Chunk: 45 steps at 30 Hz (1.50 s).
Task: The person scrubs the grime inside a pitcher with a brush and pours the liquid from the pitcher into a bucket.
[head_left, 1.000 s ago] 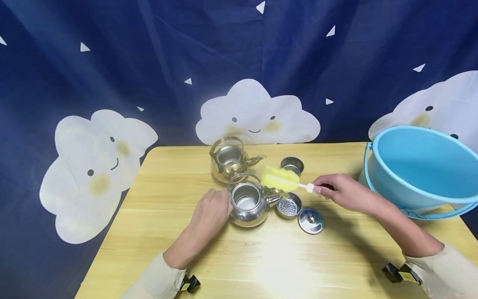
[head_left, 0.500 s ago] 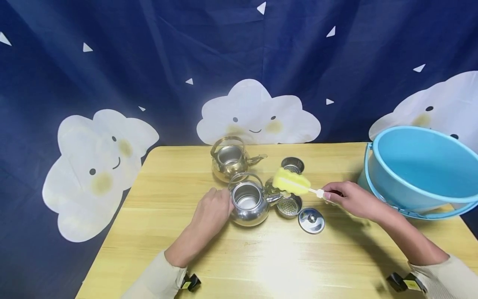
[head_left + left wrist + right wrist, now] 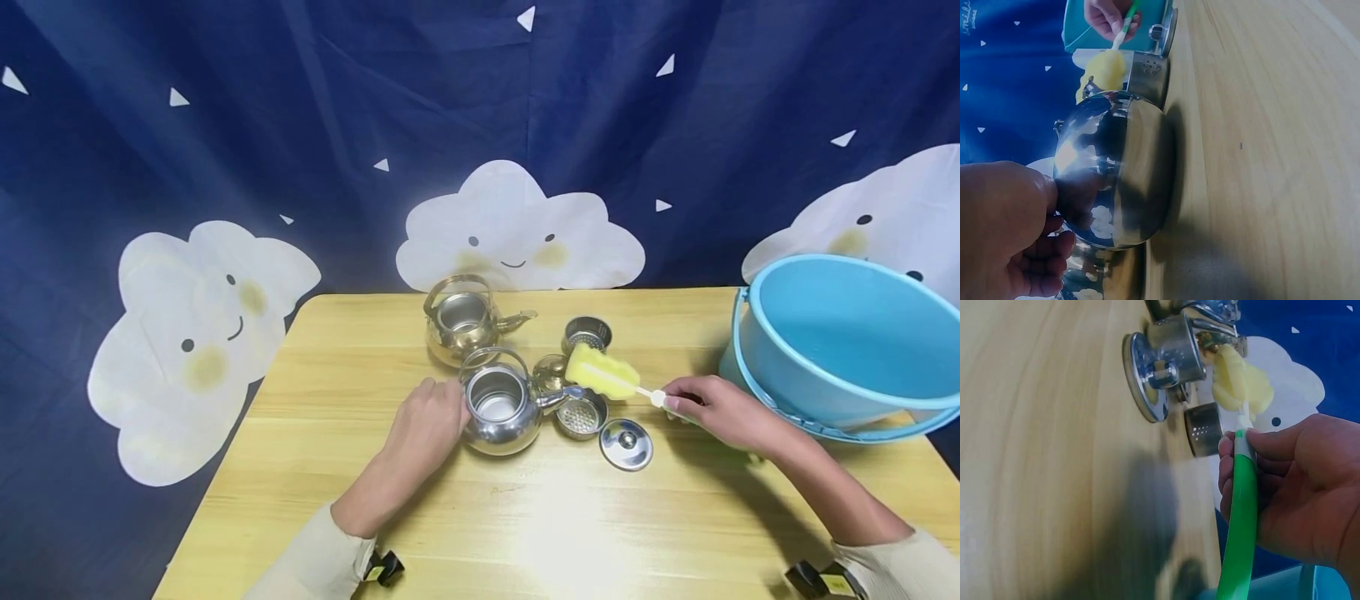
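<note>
A silver teapot [image 3: 501,427], lidless, stands upright on the table with its spout to the right. My left hand [image 3: 427,421] grips its left side near the base of the hoop handle; in the left wrist view the fingers [image 3: 1041,265] curl in at its upper edge. My right hand [image 3: 716,408] holds a sponge bottle brush by its green and white handle [image 3: 1241,519]. The brush's yellow sponge head [image 3: 602,372] hovers right of the spout, over the strainers. A strainer basket [image 3: 579,415] and a silver lid [image 3: 626,443] lie beside the teapot.
Behind stands a gold-toned teapot [image 3: 459,343], also lidless. Its matching gold lid [image 3: 550,372] and a second strainer basket [image 3: 587,332] lie to its right. A large blue bucket [image 3: 817,383] occupies the right end of the table [image 3: 315,467]. A dark blue curtain [image 3: 337,100] hangs behind.
My right hand has moved the brush to the right and slightly toward me, away from the silver teapot's spout, uncovering the gold lid. The left hand and teapot have stayed in place.
</note>
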Available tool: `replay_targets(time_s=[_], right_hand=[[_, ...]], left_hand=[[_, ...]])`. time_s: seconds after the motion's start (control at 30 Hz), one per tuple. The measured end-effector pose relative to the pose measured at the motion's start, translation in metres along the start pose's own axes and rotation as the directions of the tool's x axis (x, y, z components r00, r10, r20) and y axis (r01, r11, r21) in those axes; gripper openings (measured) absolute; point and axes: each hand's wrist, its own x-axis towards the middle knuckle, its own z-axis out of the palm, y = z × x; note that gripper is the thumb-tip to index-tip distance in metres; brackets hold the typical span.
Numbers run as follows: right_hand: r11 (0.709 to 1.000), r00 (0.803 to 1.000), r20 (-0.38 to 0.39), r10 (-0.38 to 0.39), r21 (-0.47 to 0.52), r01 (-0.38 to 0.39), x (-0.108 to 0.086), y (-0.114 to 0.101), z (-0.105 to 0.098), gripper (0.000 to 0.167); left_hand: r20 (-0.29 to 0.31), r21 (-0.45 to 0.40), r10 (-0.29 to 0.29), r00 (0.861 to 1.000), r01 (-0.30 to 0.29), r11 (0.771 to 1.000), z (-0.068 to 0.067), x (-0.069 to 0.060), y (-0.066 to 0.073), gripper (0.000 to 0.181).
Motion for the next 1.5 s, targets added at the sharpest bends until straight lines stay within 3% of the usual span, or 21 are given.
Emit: replay_targets(time_s=[0.4,0.6,0.93,1.17,1.5], right_hand=[[0.999,0.999,0.005,0.050,0.019,-0.050,-0.004,0.015,0.006,0.019],[0.994,0.994,0.050,0.093,0.046,-0.095,-0.006,0.019,0.007,0.022],[0.994,0.992,0.079,0.099,0.035,-0.102,-0.009,0.029,0.009,0.021],[0.994,0.988,0.108,0.112,-0.019,-0.111,-0.009,0.033,0.008,0.021],[0.987,0.989,0.067,0.130,-0.101,-0.123,-0.004,0.032,0.007,0.021]], left_hand=[[0.030,0.004,-0.004,1.000,0.004,1.000,-0.003,0.001,0.002,0.023],[0.035,0.001,-0.007,0.999,0.007,1.000,-0.004,0.000,0.001,0.024],[0.027,-0.002,-0.008,1.000,0.008,1.000,-0.002,-0.001,0.001,0.023],[-0.001,-0.002,-0.001,1.000,0.001,1.000,-0.002,-0.001,0.001,0.023],[-0.021,0.012,0.009,1.000,-0.009,1.000,0.000,-0.001,0.000,0.023]])
